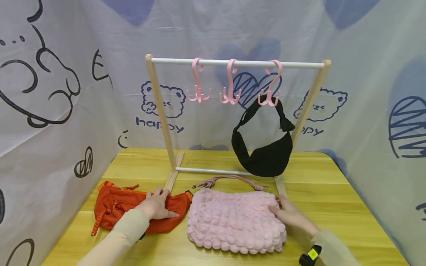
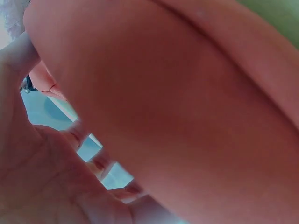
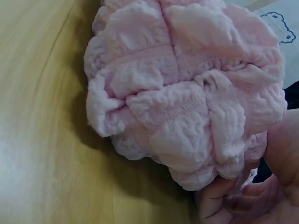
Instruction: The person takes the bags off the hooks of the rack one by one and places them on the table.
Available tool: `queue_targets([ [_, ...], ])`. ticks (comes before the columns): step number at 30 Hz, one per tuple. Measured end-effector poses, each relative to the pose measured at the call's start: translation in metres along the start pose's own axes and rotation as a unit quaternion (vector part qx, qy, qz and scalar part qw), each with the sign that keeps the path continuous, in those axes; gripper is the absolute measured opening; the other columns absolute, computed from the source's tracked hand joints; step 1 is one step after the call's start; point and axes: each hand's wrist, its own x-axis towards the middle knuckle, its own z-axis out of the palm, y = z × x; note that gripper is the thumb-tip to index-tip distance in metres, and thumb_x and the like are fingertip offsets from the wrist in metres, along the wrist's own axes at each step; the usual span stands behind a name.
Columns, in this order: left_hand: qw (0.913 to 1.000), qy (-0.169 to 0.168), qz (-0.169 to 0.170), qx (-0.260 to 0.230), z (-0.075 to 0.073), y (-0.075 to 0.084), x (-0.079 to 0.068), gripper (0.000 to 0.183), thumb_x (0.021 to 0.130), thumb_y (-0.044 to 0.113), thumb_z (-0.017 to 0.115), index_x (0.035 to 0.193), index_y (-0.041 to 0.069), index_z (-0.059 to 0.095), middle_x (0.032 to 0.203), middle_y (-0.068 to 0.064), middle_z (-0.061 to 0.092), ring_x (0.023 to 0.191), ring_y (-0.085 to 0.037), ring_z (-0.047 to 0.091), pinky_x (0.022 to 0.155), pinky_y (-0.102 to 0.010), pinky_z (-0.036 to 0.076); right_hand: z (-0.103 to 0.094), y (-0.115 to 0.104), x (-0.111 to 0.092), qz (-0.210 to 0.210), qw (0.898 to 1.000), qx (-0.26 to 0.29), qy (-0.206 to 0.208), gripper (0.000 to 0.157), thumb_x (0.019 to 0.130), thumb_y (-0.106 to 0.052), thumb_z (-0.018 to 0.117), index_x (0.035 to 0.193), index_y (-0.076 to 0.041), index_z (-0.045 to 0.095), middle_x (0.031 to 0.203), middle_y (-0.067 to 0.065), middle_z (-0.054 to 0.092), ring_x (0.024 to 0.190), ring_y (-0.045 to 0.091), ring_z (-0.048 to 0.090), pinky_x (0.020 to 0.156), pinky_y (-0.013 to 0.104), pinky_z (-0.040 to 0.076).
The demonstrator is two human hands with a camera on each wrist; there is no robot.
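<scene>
On the table's left lies an orange-red waist bag [image 1: 113,199] with braided zipper pulls. My left hand [image 1: 156,205] holds its upper edge, thumb on the front and fingers over the top. Its fabric fills most of the left wrist view, with the fingers [image 2: 100,161] partly hidden behind it. Beside it, a puffy pink handbag [image 1: 233,218] lies on the table, its knotted handle [image 1: 229,176] toward the rack. My right hand [image 1: 293,214] grips its right end, thumb in front. In the right wrist view, fingers [image 3: 217,198] curl under the pink fabric.
Behind the bags stands a rack with wooden legs [image 1: 161,111] and a white bar [image 1: 166,61]. Three pink hooks [image 1: 230,83] hang from the bar. A black shoulder bag [image 1: 269,159] hangs from the right hook. Printed cloth [image 1: 100,122] encloses the wooden table [image 1: 332,207].
</scene>
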Motion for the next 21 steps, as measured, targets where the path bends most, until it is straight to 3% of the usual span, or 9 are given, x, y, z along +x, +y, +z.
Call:
queue_targets([
  [4, 1.0000, -0.002, 0.004, 0.005, 0.000, -0.005, -0.001, 0.081, 0.080, 0.053, 0.080, 0.135, 0.004, 0.048, 0.135, -0.025, 0.044, 0.119, -0.052, 0.042, 0.107, -0.065, 0.034, 0.005, -0.004, 0.003, -0.004, 1.000, 0.005, 0.008, 0.053, 0.099, -0.024, 0.062, 0.134, 0.013, 0.047, 0.118, 0.026, 0.065, 0.111, 0.036, 0.063, 0.093, 0.050, 0.052],
  [8, 1.0000, -0.002, -0.001, -0.003, 0.001, -0.009, -0.003, 0.085, 0.079, 0.054, 0.081, 0.138, 0.004, 0.047, 0.133, -0.023, 0.044, 0.115, -0.051, 0.042, 0.102, -0.062, 0.038, 0.007, -0.006, 0.005, -0.008, 1.000, 0.006, 0.009, 0.050, 0.099, -0.022, 0.061, 0.133, 0.012, 0.048, 0.120, 0.026, 0.064, 0.111, 0.036, 0.062, 0.094, 0.051, 0.051],
  [16, 0.9999, 0.002, 0.000, -0.016, 0.001, -0.015, -0.006, 0.075, 0.079, 0.051, 0.082, 0.129, 0.006, 0.050, 0.128, -0.021, 0.045, 0.109, -0.048, 0.040, 0.096, -0.060, 0.039, 0.011, -0.012, 0.011, 0.003, 1.000, -0.003, 0.014, 0.049, 0.098, -0.025, 0.062, 0.131, 0.009, 0.050, 0.113, 0.022, 0.066, 0.103, 0.032, 0.062, 0.087, 0.047, 0.052],
  [21, 0.9998, 0.000, -0.009, -0.017, 0.000, -0.017, -0.009, 0.080, 0.079, 0.052, 0.082, 0.134, 0.006, 0.049, 0.133, -0.022, 0.043, 0.110, -0.049, 0.040, 0.093, -0.060, 0.044, 0.016, -0.012, 0.013, -0.001, 1.000, 0.001, 0.014, 0.051, 0.098, -0.025, 0.062, 0.133, 0.010, 0.048, 0.121, 0.027, 0.064, 0.111, 0.037, 0.062, 0.094, 0.053, 0.051],
])
